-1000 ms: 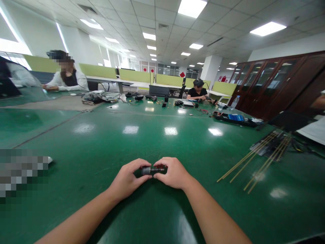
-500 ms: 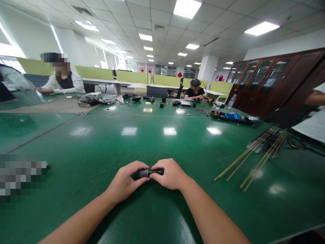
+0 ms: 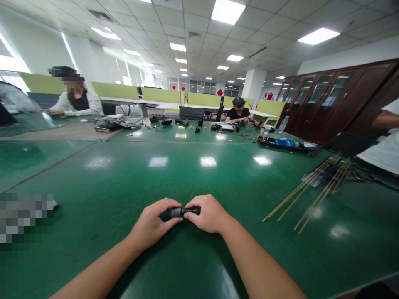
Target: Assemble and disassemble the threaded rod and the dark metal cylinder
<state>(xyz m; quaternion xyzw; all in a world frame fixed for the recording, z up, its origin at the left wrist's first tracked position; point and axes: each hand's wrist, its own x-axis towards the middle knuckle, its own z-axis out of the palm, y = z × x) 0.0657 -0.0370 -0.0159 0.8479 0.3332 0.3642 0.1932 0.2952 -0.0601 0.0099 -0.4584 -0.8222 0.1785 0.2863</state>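
Observation:
A small dark cylindrical piece point(image 3: 176, 212) with a grey band and a narrower, ringed end lies level between my two hands, just above or on the green tabletop. Its exact kind is too small to tell. My left hand point(image 3: 156, 218) pinches the thick end, thumb below and fingers above. From the other side, my right hand point(image 3: 207, 212) grips the thin end between thumb and fingers, which partly cover it. The fingertips of both hands almost meet at the piece's middle.
Long thin yellowish sticks point(image 3: 321, 195) lie at the right over dark parts. A black tray with blue items point(image 3: 285, 142) sits farther back. Electronics and cables point(image 3: 115, 123) line the far edge. One person point(image 3: 238, 113) sits opposite, another point(image 3: 76, 99) far left.
The view has shifted very slightly. Both hands keep their hold on the dark cylindrical piece, which stays in nearly the same place.

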